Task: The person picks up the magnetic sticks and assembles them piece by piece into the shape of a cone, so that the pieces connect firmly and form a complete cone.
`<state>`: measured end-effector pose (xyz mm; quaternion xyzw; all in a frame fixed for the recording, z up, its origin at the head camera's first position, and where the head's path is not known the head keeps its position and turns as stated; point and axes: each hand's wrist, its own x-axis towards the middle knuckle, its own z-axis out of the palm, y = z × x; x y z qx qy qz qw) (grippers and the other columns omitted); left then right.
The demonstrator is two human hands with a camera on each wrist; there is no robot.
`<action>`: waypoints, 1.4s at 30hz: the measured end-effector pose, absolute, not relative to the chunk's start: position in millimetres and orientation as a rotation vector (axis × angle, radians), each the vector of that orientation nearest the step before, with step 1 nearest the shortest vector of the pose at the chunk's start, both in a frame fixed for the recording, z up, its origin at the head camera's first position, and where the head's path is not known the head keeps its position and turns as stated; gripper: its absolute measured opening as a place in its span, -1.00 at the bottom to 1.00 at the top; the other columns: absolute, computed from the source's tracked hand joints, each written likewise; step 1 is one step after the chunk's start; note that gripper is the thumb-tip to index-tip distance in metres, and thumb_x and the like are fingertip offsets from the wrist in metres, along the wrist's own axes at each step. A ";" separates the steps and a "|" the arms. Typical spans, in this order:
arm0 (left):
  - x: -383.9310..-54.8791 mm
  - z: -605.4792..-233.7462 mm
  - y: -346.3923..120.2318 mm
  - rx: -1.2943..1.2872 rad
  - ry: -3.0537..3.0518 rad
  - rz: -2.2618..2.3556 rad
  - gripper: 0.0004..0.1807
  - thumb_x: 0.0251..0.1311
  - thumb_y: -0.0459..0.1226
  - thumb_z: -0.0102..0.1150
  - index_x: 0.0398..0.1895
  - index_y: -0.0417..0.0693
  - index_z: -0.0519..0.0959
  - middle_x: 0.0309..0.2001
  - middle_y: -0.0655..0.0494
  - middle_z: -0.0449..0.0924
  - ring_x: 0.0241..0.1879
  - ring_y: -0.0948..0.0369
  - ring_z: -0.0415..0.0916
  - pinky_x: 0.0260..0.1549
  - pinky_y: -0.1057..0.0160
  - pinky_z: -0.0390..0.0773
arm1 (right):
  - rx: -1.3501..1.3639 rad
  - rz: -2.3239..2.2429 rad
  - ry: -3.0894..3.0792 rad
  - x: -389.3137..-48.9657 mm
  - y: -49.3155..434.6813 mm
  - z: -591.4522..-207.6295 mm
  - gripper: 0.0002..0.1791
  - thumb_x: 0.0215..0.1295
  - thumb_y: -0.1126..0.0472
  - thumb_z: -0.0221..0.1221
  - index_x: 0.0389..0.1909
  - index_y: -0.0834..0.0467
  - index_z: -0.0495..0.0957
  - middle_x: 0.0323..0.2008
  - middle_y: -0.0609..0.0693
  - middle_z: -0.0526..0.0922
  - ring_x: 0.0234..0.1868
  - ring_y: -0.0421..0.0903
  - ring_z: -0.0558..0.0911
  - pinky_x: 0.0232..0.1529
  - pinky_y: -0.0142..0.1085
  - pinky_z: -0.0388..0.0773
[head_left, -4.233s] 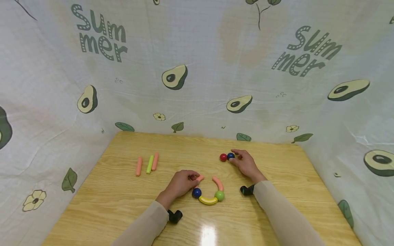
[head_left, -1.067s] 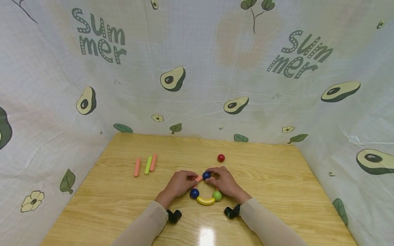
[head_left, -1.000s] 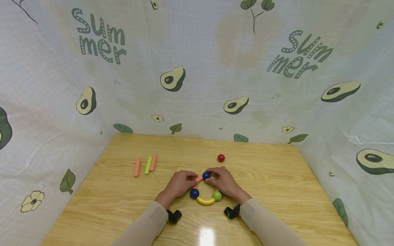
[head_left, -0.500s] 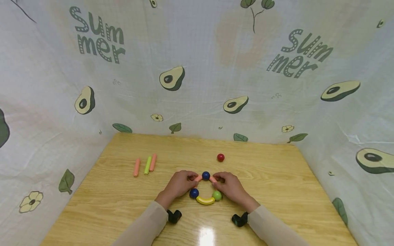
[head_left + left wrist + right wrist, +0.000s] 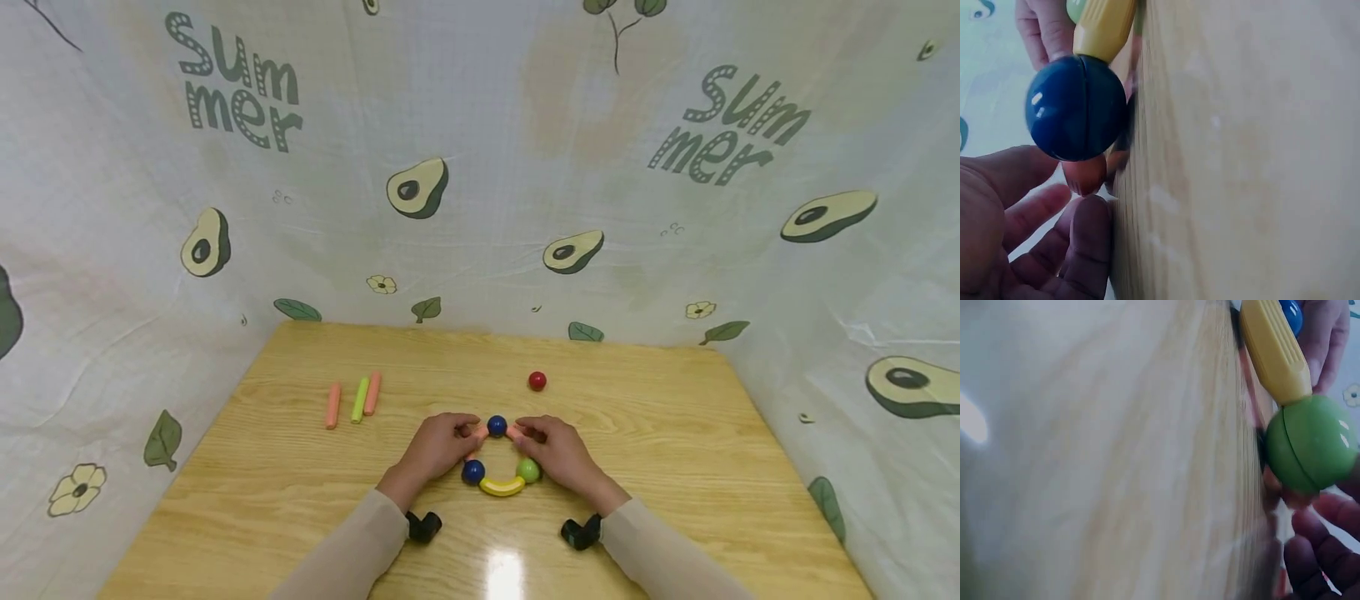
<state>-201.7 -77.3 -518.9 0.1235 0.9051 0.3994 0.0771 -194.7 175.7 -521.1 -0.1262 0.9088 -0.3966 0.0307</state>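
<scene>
A ring of magnetic building pieces lies on the wooden table. At its far end is a blue ball (image 5: 497,426), flanked by two coral curved rods. My left hand (image 5: 437,443) pinches the left coral rod (image 5: 1084,176) between thumb and fingers. On the other side my right hand (image 5: 561,452) pinches the right coral rod (image 5: 513,432), partly covering it. A second blue ball (image 5: 473,472) forms the near left corner and a green ball (image 5: 528,470) the near right one. Between these two balls curves a yellow rod (image 5: 502,487).
A red ball (image 5: 537,381) sits behind the ring on the table (image 5: 675,467). Over at the left lie a coral stick (image 5: 333,407), a lime stick (image 5: 360,400) and another coral stick (image 5: 372,394). A printed cloth (image 5: 495,183) hangs behind and along both sides.
My right hand has carried the blue ball from beside the red ball to the ring's far end, released it and moved onto the right coral rod. My left hand stays on the left rod.
</scene>
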 end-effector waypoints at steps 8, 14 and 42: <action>-176.1 -517.5 -93.7 0.483 2.579 1.299 -0.59 0.31 -0.02 0.46 0.13 0.07 0.67 -0.10 0.17 0.58 -0.19 0.25 0.50 -0.22 0.27 0.54 | -0.398 -1.257 2.741 -166.7 196.9 -515.7 -0.67 0.43 -0.05 0.36 0.11 -0.02 0.71 -0.06 -0.19 0.70 -0.08 -0.20 0.62 -0.03 -0.28 0.58; -171.1 -520.1 -96.9 0.616 2.555 1.225 -0.66 0.25 -0.05 0.52 0.05 0.16 0.69 -0.13 0.15 0.43 -0.23 0.24 0.39 -0.22 0.31 0.45 | -0.675 -1.194 2.776 -157.5 201.1 -520.9 -0.67 0.40 0.04 0.40 0.13 0.00 0.73 0.00 -0.23 0.71 0.02 -0.19 0.66 0.07 -0.25 0.60; -174.4 -520.4 -98.2 0.580 2.530 1.263 -0.21 0.25 -0.08 0.53 0.49 -0.14 0.48 0.03 0.13 0.48 -0.14 0.23 0.42 -0.19 0.34 0.48 | -0.617 -1.079 2.826 -160.6 197.5 -524.6 -0.33 0.34 -0.14 0.42 0.38 0.07 0.59 0.09 -0.21 0.63 -0.05 -0.20 0.57 0.07 -0.12 0.41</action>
